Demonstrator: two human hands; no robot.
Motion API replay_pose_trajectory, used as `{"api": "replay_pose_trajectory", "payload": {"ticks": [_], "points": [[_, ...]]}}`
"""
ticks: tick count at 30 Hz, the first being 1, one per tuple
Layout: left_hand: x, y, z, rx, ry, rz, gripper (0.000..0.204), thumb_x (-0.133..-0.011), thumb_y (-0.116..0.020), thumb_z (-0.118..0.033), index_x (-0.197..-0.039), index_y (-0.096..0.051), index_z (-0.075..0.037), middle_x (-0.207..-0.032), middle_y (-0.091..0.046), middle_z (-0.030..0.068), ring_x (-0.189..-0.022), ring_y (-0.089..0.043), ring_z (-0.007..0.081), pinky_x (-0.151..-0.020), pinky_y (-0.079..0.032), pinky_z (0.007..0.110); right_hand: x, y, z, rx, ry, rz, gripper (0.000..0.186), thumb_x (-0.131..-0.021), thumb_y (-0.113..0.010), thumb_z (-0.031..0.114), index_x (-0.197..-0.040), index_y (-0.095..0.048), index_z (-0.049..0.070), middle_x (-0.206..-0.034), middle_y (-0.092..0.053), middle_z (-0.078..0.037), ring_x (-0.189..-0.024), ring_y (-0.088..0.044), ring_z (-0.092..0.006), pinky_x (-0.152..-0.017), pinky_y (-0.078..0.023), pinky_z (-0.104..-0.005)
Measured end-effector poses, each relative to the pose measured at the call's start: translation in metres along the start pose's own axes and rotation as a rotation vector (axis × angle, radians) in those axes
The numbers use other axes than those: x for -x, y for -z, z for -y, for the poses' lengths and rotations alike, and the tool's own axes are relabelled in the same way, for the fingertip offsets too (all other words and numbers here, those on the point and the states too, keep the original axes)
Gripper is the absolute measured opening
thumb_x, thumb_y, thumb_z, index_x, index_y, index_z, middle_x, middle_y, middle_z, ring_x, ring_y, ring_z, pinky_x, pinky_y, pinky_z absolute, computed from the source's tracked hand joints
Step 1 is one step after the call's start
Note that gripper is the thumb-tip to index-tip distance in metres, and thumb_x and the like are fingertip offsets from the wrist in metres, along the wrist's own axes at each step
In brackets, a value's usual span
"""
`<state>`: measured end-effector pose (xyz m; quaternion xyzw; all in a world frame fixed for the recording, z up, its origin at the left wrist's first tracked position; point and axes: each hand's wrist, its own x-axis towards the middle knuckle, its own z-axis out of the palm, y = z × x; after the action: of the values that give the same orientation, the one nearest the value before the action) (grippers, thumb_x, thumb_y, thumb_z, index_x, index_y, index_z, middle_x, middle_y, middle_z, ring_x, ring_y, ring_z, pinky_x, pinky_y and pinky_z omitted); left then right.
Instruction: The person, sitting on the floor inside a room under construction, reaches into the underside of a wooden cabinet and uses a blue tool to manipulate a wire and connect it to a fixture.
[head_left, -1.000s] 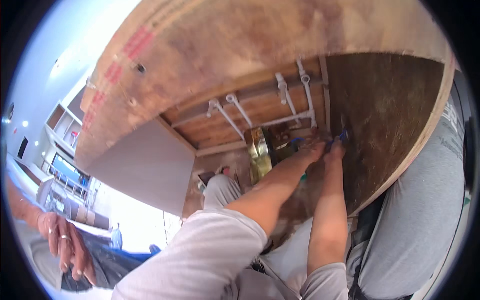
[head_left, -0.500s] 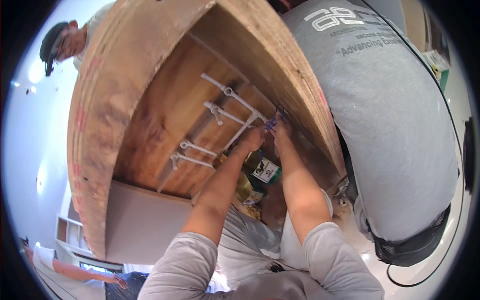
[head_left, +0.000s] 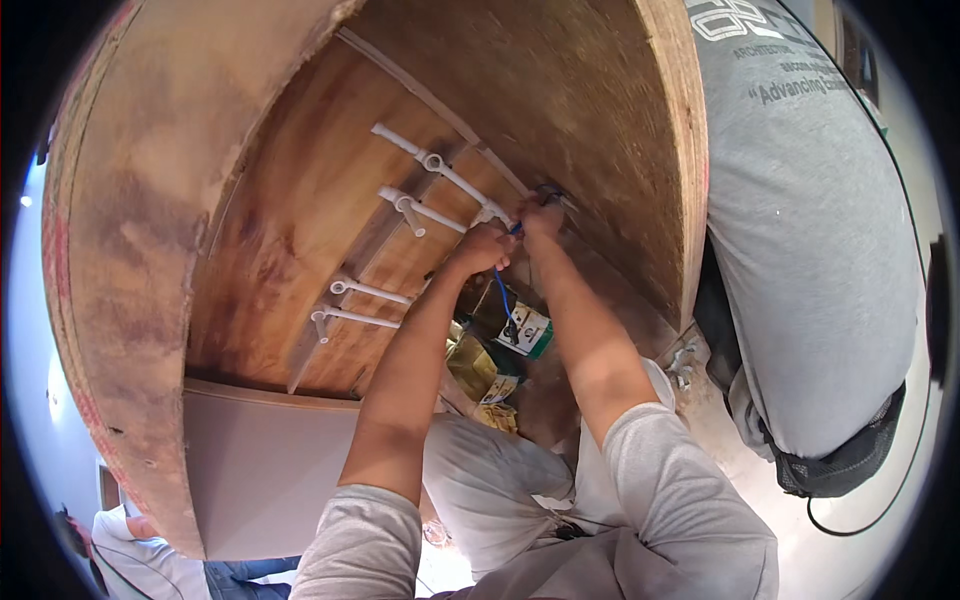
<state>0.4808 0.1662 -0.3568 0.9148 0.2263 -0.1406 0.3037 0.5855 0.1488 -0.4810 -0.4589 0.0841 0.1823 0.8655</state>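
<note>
Both of my hands are inside a wooden cabinet, by the white plastic pipes [head_left: 465, 183] along its inner panel. My left hand [head_left: 486, 248] is closed on a thin blue cord [head_left: 502, 287], which hangs below it to a dark end near a green-and-white box [head_left: 527, 330]. Just to its right, my right hand [head_left: 542, 219] is closed around the upper part of the same cord. A dark loop [head_left: 550, 191] shows above my right fingers, close to the side panel; its kind is hard to make out. My fingertips partly hide the cord between the hands.
Thick plywood edges [head_left: 690, 150] frame the opening on the left and right. Yellowish packages [head_left: 472, 368] lie under my arms. A co-worker in a grey shirt [head_left: 815, 230] is close on the right, with a black cable [head_left: 908, 200] alongside. Another person [head_left: 150, 555] is at lower left.
My view has moved closer into the cabinet. My hands have drawn nearer each other on the cord, and the blue bundle seen above my right hand is now mostly hidden.
</note>
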Motion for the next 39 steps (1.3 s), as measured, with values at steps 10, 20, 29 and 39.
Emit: {"api": "replay_pose_trajectory", "payload": {"ticks": [10, 20, 29, 39], "points": [[-0.007, -0.032, 0.006, -0.525, -0.107, -0.215, 0.034, -0.088, -0.048, -0.038, -0.096, -0.062, -0.008, -0.094, -0.063, 0.0197, -0.092, -0.059, 0.0374, -0.076, -0.047, 0.046, -0.023, 0.023, 0.022, -0.036, 0.133, -0.194, 0.018, -0.084, -0.06, 0.017, -0.076, -0.051, 0.004, -0.057, -0.046, -0.008, -0.042, -0.044, -0.0165, -0.039, -0.043, -0.0328], [0.01, -0.003, 0.01, -0.079, 0.105, 0.023, 0.027, -0.085, -0.057, -0.025, -0.09, -0.057, 0.001, -0.086, -0.064, 0.0168, -0.079, -0.064, 0.0246, -0.071, -0.051, 0.036, 0.019, 0.005, 0.054, -0.706, -0.393, -0.062, 0.01, -0.081, -0.048, -0.003, -0.08, -0.051, 0.007, -0.061, -0.043, -0.004, -0.051, -0.04, -0.014, -0.045, -0.039, -0.0266], [0.028, -0.023, 0.036, 1.005, 0.181, 0.146, 0.023, -0.091, -0.055, -0.027, -0.097, -0.055, -0.004, -0.067, -0.05, 0.0015, -0.065, -0.057, 0.0172, -0.066, -0.05, 0.029, 0.006, 0.016, 0.039, -0.688, -0.42, 0.046, 0.008, -0.088, -0.048, 0.009, -0.088, -0.056, 0.01, -0.064, -0.043, -0.001, -0.047, -0.033, -0.0105, -0.04, -0.023, -0.024], [0.041, -0.04, 0.006, -0.58, -0.331, -0.217, 0.029, -0.092, -0.047, -0.025, -0.109, -0.056, -0.003, -0.094, -0.062, 0.0216, -0.085, -0.059, 0.0391, -0.073, -0.047, 0.044, 0.002, 0.015, 0.033, -0.479, -0.357, -0.043, 0.006, -0.085, -0.052, 0.008, -0.087, -0.056, 0.012, -0.062, -0.044, 0.0, -0.047, -0.035, -0.0112, -0.04, -0.025, -0.0248]]}}
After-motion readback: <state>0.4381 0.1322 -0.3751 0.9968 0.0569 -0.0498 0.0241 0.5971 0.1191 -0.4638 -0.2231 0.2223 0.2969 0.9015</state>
